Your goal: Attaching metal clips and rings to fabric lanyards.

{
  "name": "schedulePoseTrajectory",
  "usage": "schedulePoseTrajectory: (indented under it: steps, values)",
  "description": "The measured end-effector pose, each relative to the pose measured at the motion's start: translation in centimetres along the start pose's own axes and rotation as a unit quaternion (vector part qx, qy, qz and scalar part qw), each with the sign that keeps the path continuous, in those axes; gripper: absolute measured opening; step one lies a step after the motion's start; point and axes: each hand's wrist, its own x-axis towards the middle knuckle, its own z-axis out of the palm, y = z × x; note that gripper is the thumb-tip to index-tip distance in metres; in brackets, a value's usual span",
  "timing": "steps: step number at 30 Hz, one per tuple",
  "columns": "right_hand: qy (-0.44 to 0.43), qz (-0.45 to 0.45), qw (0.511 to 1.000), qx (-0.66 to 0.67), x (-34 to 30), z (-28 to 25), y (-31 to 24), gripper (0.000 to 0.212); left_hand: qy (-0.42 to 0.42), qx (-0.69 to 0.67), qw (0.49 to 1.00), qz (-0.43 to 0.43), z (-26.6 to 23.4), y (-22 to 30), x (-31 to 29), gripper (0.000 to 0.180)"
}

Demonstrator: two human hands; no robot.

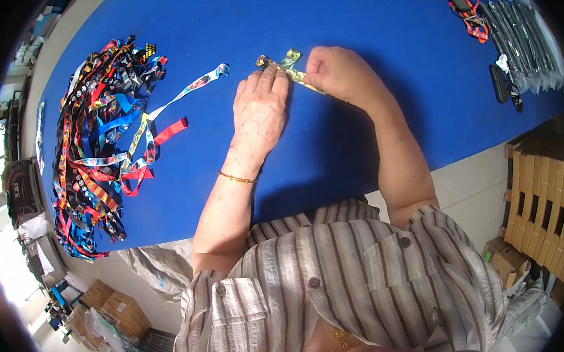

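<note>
Two hands at work over the blue worktop (221, 18), both past its middle from the near edge. Left hand (260, 109): fingers outstretched, close together, tips lying on the narrow yellow-green patterned fabric strap (296, 74); cannot tell whether the thumb grips from below. Right hand (343, 72): fingers curled, thumb and forefinger pinching the same strap. It runs slantwise between my hands, a dark bit at its left end, a short tail sticking up toward the far edge. My left fingertips hide part of it.

Around: a big tangled heap of multicoloured printed fabric lanyards (93, 149) fills the left end of the worktop, reaching down to the near left corner. From it a long pale-blue and white printed strap (192, 86) stretches toward my left hand, tip near but apart; a short red strap end (171, 130) also juts inward. These crowd the left side.

Far right corner: row of flat dark items in clear plastic packets (522, 42), a tangled orange-red lanyard (474, 25) beside it, a black oblong piece (500, 84) near the right end. My shadow darkens the surface under the right forearm.

Beyond the worktop: cardboard boxes (126, 314) on the floor, left; tan slatted stack (545, 205), right.
</note>
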Motion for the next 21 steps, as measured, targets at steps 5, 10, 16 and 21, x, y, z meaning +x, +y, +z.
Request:
schedulePoseTrajectory:
  steps: [5, 10, 16, 21]
  values:
    - [-0.016, 0.060, 0.995, -0.084, -0.1, -0.6, -0.5, 0.023, -0.003, 0.015, 1.000, 0.001, 0.1, 0.0, -0.2, 0.041]
    - [-0.019, 0.083, 0.992, -0.089, 0.1, -1.0, -0.1, 0.026, -0.008, 0.013, 1.000, 0.001, 0.2, 0.2, -0.2, 0.040]
    - [0.012, 0.053, 0.994, -0.099, -0.4, -1.3, -1.4, 0.026, -0.011, 0.020, 1.000, -0.001, -0.1, 0.2, -0.2, 0.039]
    - [0.163, -0.146, 0.975, 0.030, -0.5, 1.2, -1.8, 0.008, -0.012, 0.021, 1.000, 0.001, 0.0, 0.3, 0.0, 0.038]
